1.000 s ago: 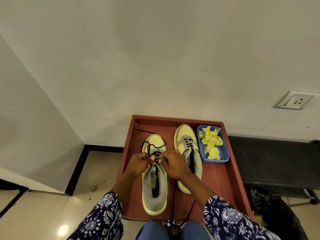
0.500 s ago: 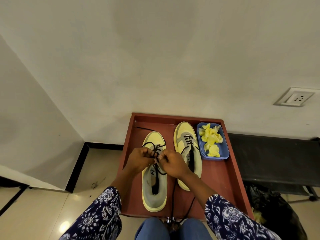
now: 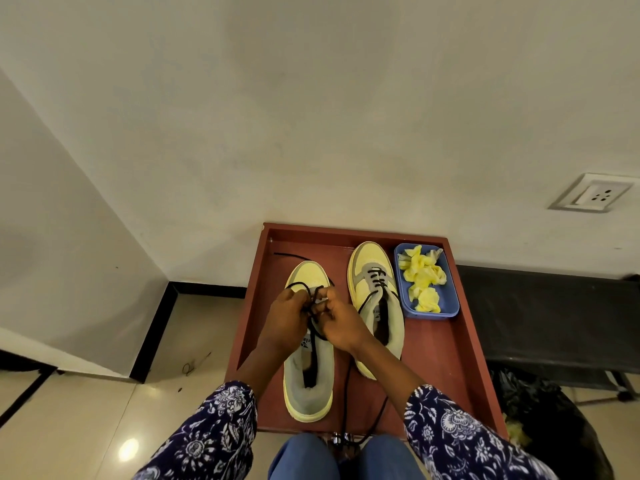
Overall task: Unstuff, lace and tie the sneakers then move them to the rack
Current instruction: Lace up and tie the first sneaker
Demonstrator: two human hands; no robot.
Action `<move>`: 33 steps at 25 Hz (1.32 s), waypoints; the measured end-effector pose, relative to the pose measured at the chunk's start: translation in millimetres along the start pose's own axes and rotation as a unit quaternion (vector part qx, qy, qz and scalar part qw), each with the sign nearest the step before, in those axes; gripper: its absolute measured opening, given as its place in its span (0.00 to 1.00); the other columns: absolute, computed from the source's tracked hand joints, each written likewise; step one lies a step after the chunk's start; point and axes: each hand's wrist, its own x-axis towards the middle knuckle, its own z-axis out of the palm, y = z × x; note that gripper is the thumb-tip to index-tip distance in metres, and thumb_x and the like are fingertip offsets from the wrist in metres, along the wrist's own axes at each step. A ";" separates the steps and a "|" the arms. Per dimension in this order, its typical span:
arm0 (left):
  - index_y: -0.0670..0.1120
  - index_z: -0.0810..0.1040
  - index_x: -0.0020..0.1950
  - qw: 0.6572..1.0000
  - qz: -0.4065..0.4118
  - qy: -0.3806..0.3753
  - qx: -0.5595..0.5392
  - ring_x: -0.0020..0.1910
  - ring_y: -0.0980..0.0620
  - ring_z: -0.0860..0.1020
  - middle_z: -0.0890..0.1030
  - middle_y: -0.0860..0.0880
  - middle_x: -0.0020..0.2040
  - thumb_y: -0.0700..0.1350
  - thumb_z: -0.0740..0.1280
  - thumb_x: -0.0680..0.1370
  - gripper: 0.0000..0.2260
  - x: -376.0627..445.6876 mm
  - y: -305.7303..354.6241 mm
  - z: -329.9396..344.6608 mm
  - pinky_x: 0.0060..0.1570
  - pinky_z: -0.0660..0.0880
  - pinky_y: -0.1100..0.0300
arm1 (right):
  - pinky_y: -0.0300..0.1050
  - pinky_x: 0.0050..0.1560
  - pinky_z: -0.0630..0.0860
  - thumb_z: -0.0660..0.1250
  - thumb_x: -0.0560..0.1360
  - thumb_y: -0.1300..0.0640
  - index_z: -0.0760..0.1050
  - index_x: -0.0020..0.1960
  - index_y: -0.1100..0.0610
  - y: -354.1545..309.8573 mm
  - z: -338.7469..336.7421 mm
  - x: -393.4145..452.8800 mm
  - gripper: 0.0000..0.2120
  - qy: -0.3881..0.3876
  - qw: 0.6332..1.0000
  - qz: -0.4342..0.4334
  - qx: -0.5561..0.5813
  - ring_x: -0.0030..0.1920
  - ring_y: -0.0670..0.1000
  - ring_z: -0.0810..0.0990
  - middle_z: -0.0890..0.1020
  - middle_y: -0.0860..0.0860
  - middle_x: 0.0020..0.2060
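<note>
Two yellow and grey sneakers stand side by side on a red-brown tray table (image 3: 446,358). Over the lace holes of the left sneaker (image 3: 308,379) my left hand (image 3: 289,318) and my right hand (image 3: 341,323) meet, each pinching the black lace (image 3: 313,303). One lace end trails toward the tray's far left corner. The right sneaker (image 3: 377,296) is partly laced, and its long black lace ends (image 3: 346,403) run down over the tray's near edge. A blue tray (image 3: 448,304) to its right holds crumpled yellow stuffing paper (image 3: 422,278).
The red-brown tray table stands against a white wall. A black bench (image 3: 554,317) lies to the right with a black plastic bag (image 3: 554,420) below it. A wall socket (image 3: 594,192) is at the upper right. Tiled floor (image 3: 86,420) lies to the left.
Both hands have moved a little farther up the left sneaker toward its toe, working the black lace; the lace loops around the fingers have shifted. The right sneaker has stayed put.
</note>
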 end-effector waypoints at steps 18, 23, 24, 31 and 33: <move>0.37 0.75 0.41 0.992 -0.011 0.064 -0.112 0.34 0.50 0.74 0.76 0.48 0.36 0.30 0.68 0.70 0.04 -9.3 -10.8 1.0 0.36 0.70 0.63 | 0.25 0.34 0.66 0.60 0.76 0.68 0.66 0.61 0.63 -8.7 -11.6 15.5 0.14 -0.038 0.996 -0.020 -0.079 0.43 0.54 0.74 0.74 0.56 0.38; 0.36 0.77 0.45 0.988 -0.019 0.045 -0.145 0.41 0.45 0.80 0.82 0.43 0.41 0.34 0.68 0.73 0.03 -9.0 -11.6 -1.2 0.42 0.76 0.53 | 0.49 0.39 0.68 0.56 0.76 0.66 0.63 0.54 0.60 -12.8 -13.8 23.0 0.07 -0.075 0.981 -0.057 -0.170 0.38 0.57 0.72 0.74 0.59 0.39; 0.36 0.77 0.45 0.988 -0.018 0.043 -0.145 0.40 0.45 0.79 0.82 0.43 0.41 0.34 0.68 0.73 0.02 -9.5 -10.8 -1.3 0.42 0.75 0.53 | 0.49 0.38 0.66 0.55 0.76 0.66 0.62 0.51 0.58 -13.5 -13.2 22.8 0.06 -0.088 0.981 -0.049 -0.165 0.37 0.55 0.71 0.73 0.57 0.37; 0.38 0.76 0.46 0.985 -0.069 0.037 -0.151 0.40 0.52 0.77 0.79 0.50 0.40 0.37 0.68 0.74 0.04 -12.5 -8.7 1.2 0.39 0.71 0.68 | 0.38 0.38 0.67 0.57 0.78 0.64 0.63 0.49 0.55 -17.1 -15.3 17.8 0.05 -0.105 0.994 0.013 -0.039 0.35 0.45 0.70 0.74 0.51 0.40; 0.39 0.76 0.47 0.983 -0.085 0.032 -0.162 0.41 0.51 0.78 0.79 0.50 0.41 0.37 0.68 0.74 0.03 -12.0 -7.9 0.6 0.41 0.72 0.64 | 0.40 0.38 0.67 0.64 0.75 0.62 0.64 0.50 0.56 -17.4 -19.8 16.2 0.09 -0.115 0.993 0.020 -0.030 0.36 0.47 0.71 0.75 0.51 0.39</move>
